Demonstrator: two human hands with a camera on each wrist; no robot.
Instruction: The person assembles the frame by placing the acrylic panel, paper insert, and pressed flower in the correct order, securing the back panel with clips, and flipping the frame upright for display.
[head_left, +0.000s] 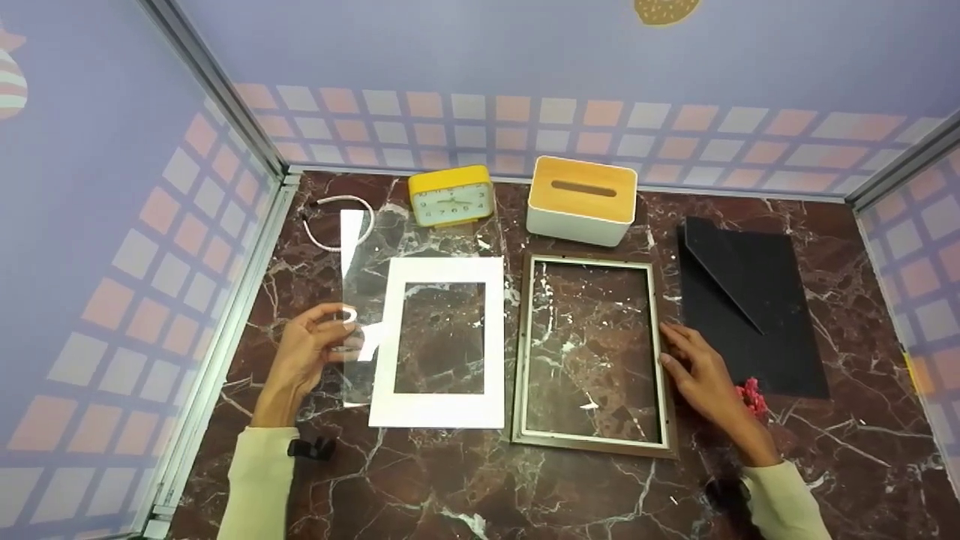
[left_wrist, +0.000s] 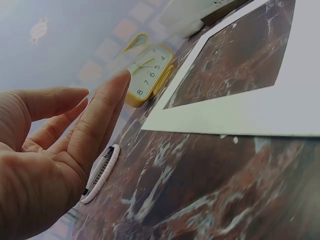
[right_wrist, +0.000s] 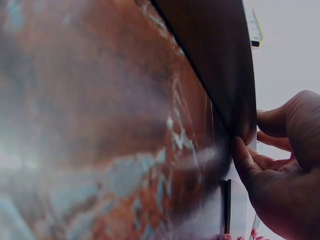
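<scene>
R hand (head_left: 697,375) pinches frame (head_left: 592,441), long axis fwd; L (head_left: 306,346) by clear sheet (head_left: 364,285), grip unclear.

The left edge of a clear sheet (head_left: 364,281) is held by the left hand (head_left: 311,345); in part, the sheet is overlapped in sight by a white mat (head_left: 437,411) with a rectangular opening. Just right of the mat, a brown-and-cream frame (head_left: 592,444) is gripped at its right side by the right hand (head_left: 697,371). A black backing board (head_left: 787,315) with a slanted flap is seen farther right, beside something red (head_left: 752,397). Behind, on the marbled worktop (head_left: 480,487), a yellow clock (head_left: 454,202) and a wood-topped tissue box (head_left: 581,214) are placed.
</scene>
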